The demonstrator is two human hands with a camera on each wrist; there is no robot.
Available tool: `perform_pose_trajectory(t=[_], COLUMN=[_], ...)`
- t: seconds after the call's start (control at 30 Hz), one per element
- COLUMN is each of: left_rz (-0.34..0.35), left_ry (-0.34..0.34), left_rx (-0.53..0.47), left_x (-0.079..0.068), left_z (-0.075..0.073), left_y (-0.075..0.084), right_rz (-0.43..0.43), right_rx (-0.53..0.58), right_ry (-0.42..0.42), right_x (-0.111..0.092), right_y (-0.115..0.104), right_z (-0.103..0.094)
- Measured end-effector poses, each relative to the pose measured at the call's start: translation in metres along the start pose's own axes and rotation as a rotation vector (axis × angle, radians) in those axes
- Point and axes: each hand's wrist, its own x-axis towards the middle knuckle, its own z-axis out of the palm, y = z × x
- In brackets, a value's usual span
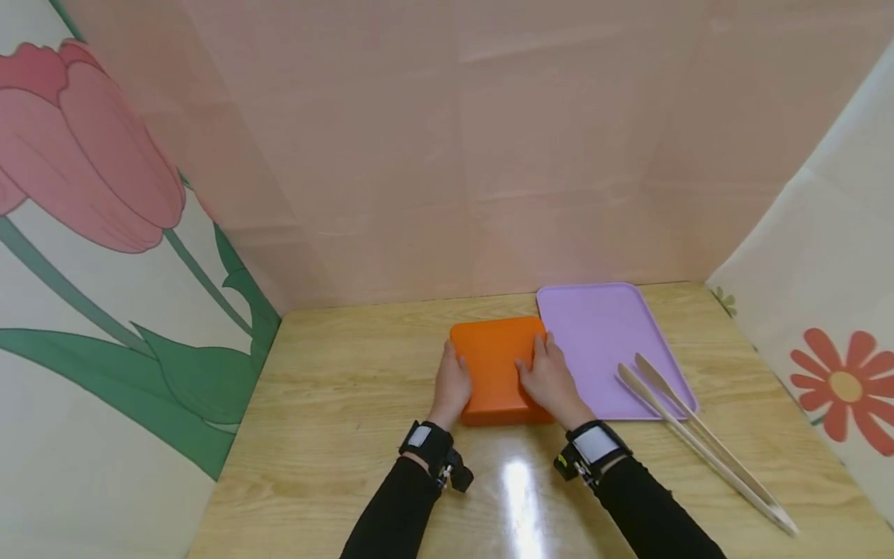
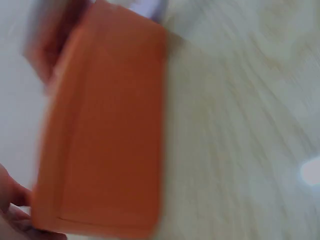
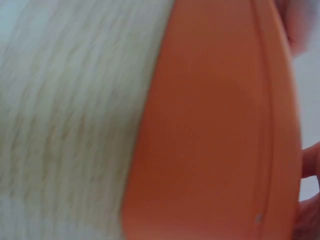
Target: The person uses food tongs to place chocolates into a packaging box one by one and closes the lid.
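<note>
An orange lidded box [image 1: 497, 365] lies between both hands over the wooden table, left of a purple tray. My left hand [image 1: 452, 386] grips its left side, thumb near the top edge. On the opposite side my right hand [image 1: 552, 380] holds the box, with the thumb over the top and the fingers along the right edge. In the left wrist view the front wall of the box [image 2: 115, 130] fills much of the frame, a seam running along near its top. The right wrist view shows the same wall [image 3: 200, 130], with fingertips [image 3: 311, 160] at the edge.
The purple tray [image 1: 594, 334] lies at the back right, close beside the box. Long pale wooden tongs [image 1: 712, 446] rest with their tips on the tray and reach towards the front right. Cloth walls [image 1: 454, 155] bound the wooden table [image 1: 335, 435] at the back and sides.
</note>
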Motion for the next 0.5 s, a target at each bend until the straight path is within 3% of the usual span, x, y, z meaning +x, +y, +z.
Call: perform_pose_trajectory(t=[0.1,0.17,0.3,0.37,0.5], left_rz=[0.066,0.127,0.211,0.211,0.132], left_ry=[0.044,0.059,0.069,0.070,0.073], left_rx=[0.199,0.381,0.615,0.632,0.510], left_x=[0.000,0.000,0.000,0.001,0.004], left_z=[0.006,0.008,0.007,0.007,0.009], left_y=[-0.006,-0.007,-0.003,-0.001,-0.003], right_rz=[-0.019,-0.027,-0.007,0.001,0.000], right_rx=[-0.075,-0.131,-0.154,-0.153,-0.154], right_ry=[0.011,0.014,0.015,0.011,0.006], right_x=[-0.001,-0.002,-0.002,-0.002,-0.001], right_y=[0.003,0.006,0.010,0.011,0.013], right_z=[0.008,0.012,0.017,0.018,0.021])
